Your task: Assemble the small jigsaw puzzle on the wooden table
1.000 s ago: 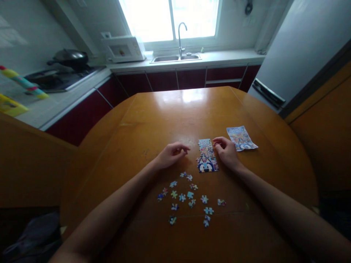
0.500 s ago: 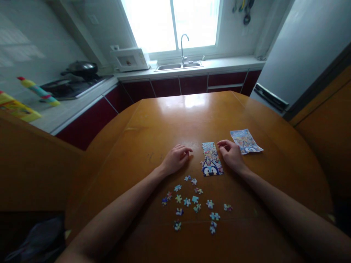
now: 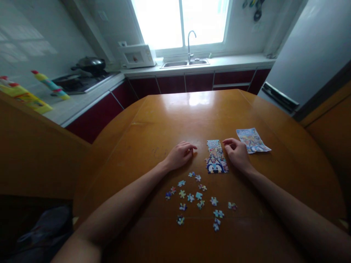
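Note:
A partly joined jigsaw puzzle (image 3: 216, 157), a tall strip with a blue dog's face at its lower end, lies flat on the wooden table. My left hand (image 3: 181, 155) rests on the tabletop left of the puzzle, apart from it, its fingers loosely bent and holding nothing. Close by the strip's upper right edge is my right hand (image 3: 237, 153), fingers slightly curled and apart, with nothing visible in them. Several loose puzzle pieces (image 3: 199, 196) are scattered nearer to me, between my forearms. A creased picture sheet (image 3: 252, 140) lies just beyond my right hand.
The wooden table (image 3: 175, 117) has a rounded outline. Beyond it run a counter with a sink (image 3: 175, 64), a microwave (image 3: 138, 56) and a pan (image 3: 91, 64) on the stove. Yellow bottles (image 3: 30, 100) stand at the left; a fridge (image 3: 307, 62) is at the right.
The whole view has shifted, so everything appears a little further right and slightly higher. Both hands, the puzzle and the loose pieces keep their places on the table.

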Demonstrator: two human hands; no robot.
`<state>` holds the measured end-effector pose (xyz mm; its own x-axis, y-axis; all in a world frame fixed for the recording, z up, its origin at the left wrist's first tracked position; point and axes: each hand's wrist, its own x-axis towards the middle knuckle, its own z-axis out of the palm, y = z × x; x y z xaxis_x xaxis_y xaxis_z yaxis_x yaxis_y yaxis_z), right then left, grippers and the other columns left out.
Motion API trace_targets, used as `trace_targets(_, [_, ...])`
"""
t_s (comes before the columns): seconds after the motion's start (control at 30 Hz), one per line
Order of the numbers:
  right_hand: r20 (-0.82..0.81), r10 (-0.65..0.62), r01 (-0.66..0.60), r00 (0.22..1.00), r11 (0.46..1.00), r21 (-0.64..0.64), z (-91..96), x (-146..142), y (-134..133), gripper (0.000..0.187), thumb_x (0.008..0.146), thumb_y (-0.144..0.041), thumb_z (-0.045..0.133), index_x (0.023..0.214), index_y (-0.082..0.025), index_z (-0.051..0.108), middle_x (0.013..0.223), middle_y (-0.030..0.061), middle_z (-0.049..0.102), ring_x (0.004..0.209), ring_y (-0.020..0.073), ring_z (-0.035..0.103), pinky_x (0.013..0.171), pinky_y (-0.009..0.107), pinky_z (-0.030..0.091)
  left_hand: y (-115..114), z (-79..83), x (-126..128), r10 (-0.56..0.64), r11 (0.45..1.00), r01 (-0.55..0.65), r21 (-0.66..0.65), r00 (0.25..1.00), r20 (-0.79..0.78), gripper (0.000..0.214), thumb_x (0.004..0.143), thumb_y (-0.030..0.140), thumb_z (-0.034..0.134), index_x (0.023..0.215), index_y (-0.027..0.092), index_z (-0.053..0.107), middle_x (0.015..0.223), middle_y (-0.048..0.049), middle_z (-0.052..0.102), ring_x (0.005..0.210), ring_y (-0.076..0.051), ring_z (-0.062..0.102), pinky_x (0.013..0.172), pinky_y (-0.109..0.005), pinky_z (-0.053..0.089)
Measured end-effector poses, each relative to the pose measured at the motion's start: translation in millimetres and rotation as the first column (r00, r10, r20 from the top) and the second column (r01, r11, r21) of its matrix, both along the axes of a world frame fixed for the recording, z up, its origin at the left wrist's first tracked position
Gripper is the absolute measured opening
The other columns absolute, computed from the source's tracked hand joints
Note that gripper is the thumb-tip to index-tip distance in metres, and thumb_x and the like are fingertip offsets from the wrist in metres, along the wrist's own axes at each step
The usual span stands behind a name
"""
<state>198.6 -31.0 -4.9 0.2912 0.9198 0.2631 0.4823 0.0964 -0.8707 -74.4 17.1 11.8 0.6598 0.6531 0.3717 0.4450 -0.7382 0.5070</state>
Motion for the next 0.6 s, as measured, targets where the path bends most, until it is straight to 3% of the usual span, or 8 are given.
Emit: trace_targets(0.6, [0.040,0.020,-0.020,0.999,1.000,-0.012,2.5,-0.8,-7.8,0.020,0.080,-0.021,0.055,0.089,-0.016,0.071,0.090,0.0080,0.071,0.077,0.0210,0.064,0.072,0.035,0.050,2.9,3.2,-0.5,-0.056,0.997,0.055,-0.047,0.998,-0.014,0.030,0.081,0.003,0.050,0.101,0.017,0.068,0.085,-0.0040,0.066,0.084,-0.018,0.057,0.081,-0.032,0.048])
